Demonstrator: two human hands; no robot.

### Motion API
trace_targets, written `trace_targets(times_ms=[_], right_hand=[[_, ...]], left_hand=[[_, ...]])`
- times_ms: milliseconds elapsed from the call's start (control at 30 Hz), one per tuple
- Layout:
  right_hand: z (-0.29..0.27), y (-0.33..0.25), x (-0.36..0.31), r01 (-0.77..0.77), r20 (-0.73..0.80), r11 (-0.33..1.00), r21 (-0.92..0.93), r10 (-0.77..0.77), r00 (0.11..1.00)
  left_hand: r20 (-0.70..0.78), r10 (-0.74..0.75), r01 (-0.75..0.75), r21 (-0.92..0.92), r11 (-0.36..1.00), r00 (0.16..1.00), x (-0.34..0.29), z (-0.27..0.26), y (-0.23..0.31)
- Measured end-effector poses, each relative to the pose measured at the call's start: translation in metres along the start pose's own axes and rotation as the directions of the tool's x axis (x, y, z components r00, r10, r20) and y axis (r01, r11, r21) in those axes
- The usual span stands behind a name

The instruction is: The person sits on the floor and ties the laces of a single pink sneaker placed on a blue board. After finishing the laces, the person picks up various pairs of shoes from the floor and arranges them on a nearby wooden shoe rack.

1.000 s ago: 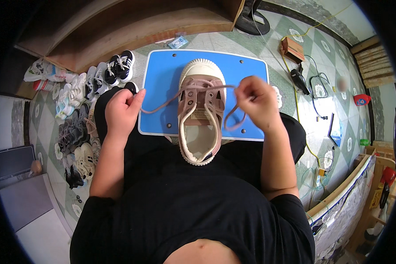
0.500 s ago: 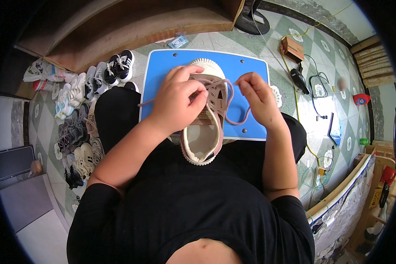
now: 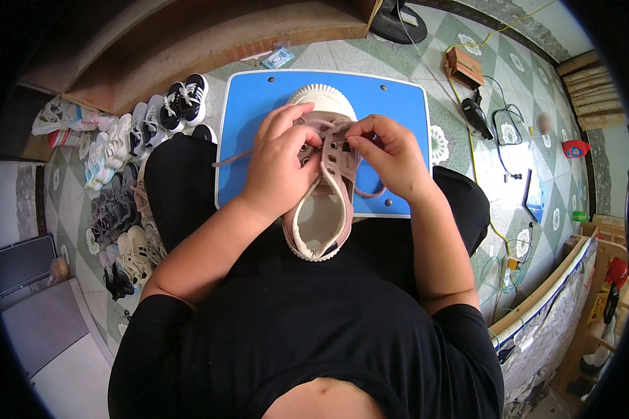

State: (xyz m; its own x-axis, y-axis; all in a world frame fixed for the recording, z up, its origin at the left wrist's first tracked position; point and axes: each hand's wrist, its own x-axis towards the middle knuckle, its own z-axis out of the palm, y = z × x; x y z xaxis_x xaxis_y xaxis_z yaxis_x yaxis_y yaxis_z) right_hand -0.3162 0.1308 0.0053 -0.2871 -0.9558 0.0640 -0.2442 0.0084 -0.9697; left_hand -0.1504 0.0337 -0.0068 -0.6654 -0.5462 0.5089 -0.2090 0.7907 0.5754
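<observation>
A pink and cream sneaker (image 3: 326, 102) rests across the blue board (image 3: 398, 101), toe pointing away and heel toward my body. My left hand (image 3: 276, 164) grips its left side, fingers curled over the lacing area. A pink shoelace (image 3: 372, 194) runs through the front eyelets. One end sticks out left past my left hand, and a length loops down beside the shoe's right side. Pinched at the right eyelet row, my right hand (image 3: 391, 155) has thumb and forefinger together on the lace; its tip is hidden by the fingers.
Several pairs of shoes (image 3: 136, 133) stand in rows on the tiled floor at left. A wooden shelf (image 3: 210, 42) spans the back. On the right lie a cardboard box (image 3: 464, 68), a black hair dryer (image 3: 476, 117), cables and a red bottle (image 3: 575, 149).
My right hand has moved left, from beside the shoe to its right eyelets, bringing the lace along. The lace loop on the right now shows less. My left hand keeps its grip.
</observation>
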Motion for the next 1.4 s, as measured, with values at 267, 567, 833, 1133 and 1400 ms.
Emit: trace_targets(times_ms=[267, 567, 833, 1133, 1400], right_hand=[[0.006, 0.005, 0.000, 0.044, -0.004, 0.997, -0.056, -0.044, 0.999], [0.014, 0.000, 0.001, 0.151, 0.002, 0.956, -0.253, -0.156, 0.988], [0.008, -0.018, -0.003, 0.614, 0.100, 0.643, -0.458, -0.649, 0.754], [0.031, -0.003, -0.015, 0.435, 0.015, 0.822, -0.368, -0.463, 0.886], [0.036, 0.011, -0.014, 0.499, -0.054, 0.807, -0.316, -0.540, 0.840]], left_hand=[[0.006, 0.034, -0.034, 0.062, 0.997, 0.999, 0.000, 0.001, 0.001], [-0.011, 0.040, -0.040, 0.033, 0.999, 0.999, -0.001, 0.004, -0.003], [-0.071, 0.022, -0.024, -0.033, 0.999, 0.997, -0.002, 0.003, -0.004], [-0.263, -0.085, 0.007, -0.283, 0.959, 0.961, -0.012, 0.005, -0.010], [-0.069, 0.045, -0.040, 0.076, 0.996, 0.997, -0.001, -0.005, 0.006]])
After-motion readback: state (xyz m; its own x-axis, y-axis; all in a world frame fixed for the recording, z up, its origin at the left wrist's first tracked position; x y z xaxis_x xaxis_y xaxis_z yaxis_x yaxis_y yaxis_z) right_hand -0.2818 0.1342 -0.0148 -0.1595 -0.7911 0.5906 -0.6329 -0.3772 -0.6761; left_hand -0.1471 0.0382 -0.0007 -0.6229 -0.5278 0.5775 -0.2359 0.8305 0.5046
